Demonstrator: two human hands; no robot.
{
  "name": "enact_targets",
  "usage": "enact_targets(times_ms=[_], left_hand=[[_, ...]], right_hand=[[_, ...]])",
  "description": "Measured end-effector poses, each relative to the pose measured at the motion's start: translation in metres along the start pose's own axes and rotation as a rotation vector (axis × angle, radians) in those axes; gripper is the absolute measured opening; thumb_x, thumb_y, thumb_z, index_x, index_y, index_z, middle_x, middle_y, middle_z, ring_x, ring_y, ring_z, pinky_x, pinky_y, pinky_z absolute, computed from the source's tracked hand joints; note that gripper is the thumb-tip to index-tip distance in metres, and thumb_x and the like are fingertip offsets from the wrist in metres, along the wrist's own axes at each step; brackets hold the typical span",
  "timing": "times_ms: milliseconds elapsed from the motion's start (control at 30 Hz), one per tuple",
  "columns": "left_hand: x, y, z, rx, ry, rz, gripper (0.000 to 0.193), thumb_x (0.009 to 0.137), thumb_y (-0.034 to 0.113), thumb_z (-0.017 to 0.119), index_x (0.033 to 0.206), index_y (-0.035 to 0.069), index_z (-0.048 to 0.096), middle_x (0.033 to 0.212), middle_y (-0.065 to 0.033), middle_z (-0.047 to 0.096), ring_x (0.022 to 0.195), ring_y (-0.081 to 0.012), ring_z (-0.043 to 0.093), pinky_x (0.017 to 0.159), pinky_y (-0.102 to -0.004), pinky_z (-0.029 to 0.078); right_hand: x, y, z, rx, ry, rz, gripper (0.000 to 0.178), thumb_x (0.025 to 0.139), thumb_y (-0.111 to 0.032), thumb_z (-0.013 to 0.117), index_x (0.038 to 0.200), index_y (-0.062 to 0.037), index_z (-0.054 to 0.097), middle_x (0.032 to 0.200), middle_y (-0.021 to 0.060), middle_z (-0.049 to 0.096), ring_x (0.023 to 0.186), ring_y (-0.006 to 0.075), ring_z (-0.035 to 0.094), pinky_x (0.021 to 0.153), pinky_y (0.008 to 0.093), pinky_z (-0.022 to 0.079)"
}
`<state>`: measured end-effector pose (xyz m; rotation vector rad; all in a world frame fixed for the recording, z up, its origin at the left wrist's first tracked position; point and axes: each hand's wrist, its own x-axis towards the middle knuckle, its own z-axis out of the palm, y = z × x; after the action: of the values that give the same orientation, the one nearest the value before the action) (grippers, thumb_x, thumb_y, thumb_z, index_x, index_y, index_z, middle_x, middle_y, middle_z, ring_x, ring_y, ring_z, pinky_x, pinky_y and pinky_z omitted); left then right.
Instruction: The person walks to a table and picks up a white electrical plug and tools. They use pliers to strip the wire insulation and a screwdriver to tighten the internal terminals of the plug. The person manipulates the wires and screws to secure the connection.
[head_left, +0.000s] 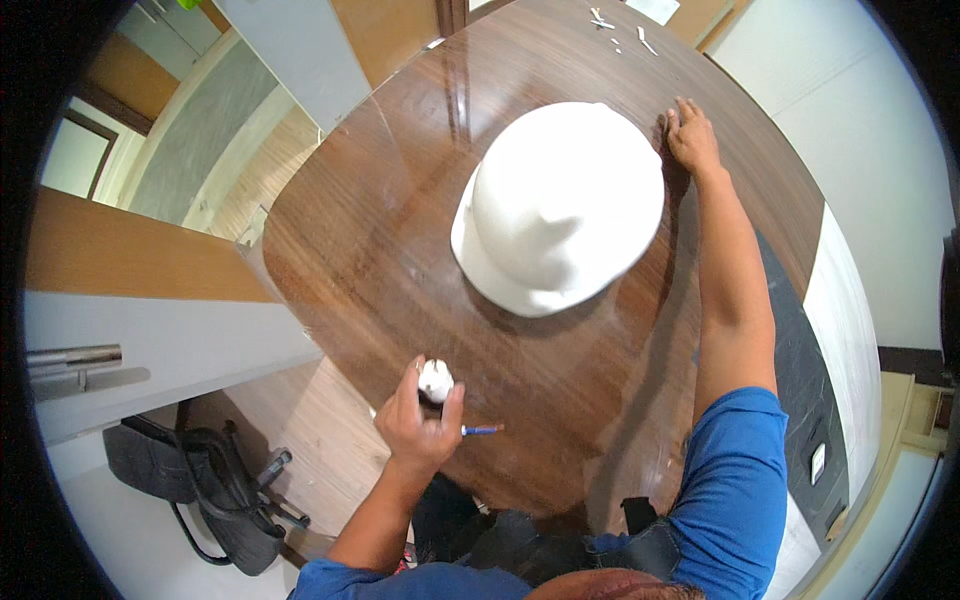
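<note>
A white hard hat (pixel 560 205) rests in the middle of a glossy brown wooden table (pixel 380 200). My left hand (pixel 420 425) is near the table's front edge, closed around a small white crumpled object (pixel 435 380) held between thumb and fingers. A blue pen tip (pixel 482 430) sticks out to the right of that hand. My right hand (pixel 692 135) is stretched far out, fingers flat on the tabletop just right of the hat, holding nothing.
A few small white scraps (pixel 605 22) lie at the table's far end. A black office chair (pixel 215 490) stands on the floor to the lower left. A grey and wood partition (pixel 150 330) runs along the left. A dark strip (pixel 790 350) borders the table's right side.
</note>
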<state>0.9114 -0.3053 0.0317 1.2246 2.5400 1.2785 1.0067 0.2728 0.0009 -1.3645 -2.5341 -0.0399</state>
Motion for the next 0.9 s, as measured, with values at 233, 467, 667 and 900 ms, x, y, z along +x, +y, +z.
enact_targets(times_ms=[233, 467, 667, 900], left_hand=[[-0.004, -0.013, 0.004, 0.133, -0.013, 0.088, 0.056, 0.078, 0.025, 0.078, 0.115, -0.012, 0.057, 0.073, -0.0156, 0.066, 0.059, -0.0289, 0.066, 0.054, -0.0358, 0.053], [-0.002, -0.012, 0.005, 0.122, -0.042, 0.014, 0.058, 0.075, 0.020, 0.080, 0.117, -0.013, 0.056, 0.074, -0.0153, 0.066, 0.061, -0.0284, 0.067, 0.057, -0.0344, 0.053], [-0.012, -0.011, 0.012, -0.053, 0.039, 0.002, 0.055, 0.080, 0.009, 0.077, 0.123, -0.016, 0.053, 0.089, -0.0196, 0.068, 0.077, -0.0235, 0.070, 0.070, -0.0312, 0.055], [-0.021, -0.007, 0.013, -0.030, 0.089, 0.041, 0.045, 0.093, 0.017, 0.069, 0.126, -0.010, 0.054, 0.096, -0.0112, 0.068, 0.088, -0.0150, 0.063, 0.082, -0.0284, 0.051]], right_hand=[[0.090, 0.017, 0.047, -0.181, 0.091, 0.083, 0.057, 0.102, -0.044, 0.031, 0.149, -0.0124, 0.040, 0.157, 0.0090, 0.035, 0.137, 0.0377, 0.041, 0.111, 0.0596, 0.029], [0.095, 0.022, 0.035, -0.204, 0.138, -0.075, 0.049, 0.100, -0.039, 0.034, 0.119, -0.0044, 0.064, 0.127, 0.0164, 0.062, 0.111, 0.0450, 0.058, 0.099, 0.0514, 0.045], [-0.004, -0.010, -0.015, -0.120, 0.170, -0.230, 0.036, 0.094, -0.024, 0.046, 0.085, 0.0029, 0.069, 0.095, 0.0262, 0.068, 0.092, 0.0445, 0.063, 0.087, 0.0511, 0.048], [-0.163, 0.026, -0.053, -0.335, -0.053, -0.293, 0.031, 0.090, -0.023, 0.052, 0.094, 0.0008, 0.071, 0.101, 0.0265, 0.068, 0.094, 0.0453, 0.065, 0.083, 0.0525, 0.053]])
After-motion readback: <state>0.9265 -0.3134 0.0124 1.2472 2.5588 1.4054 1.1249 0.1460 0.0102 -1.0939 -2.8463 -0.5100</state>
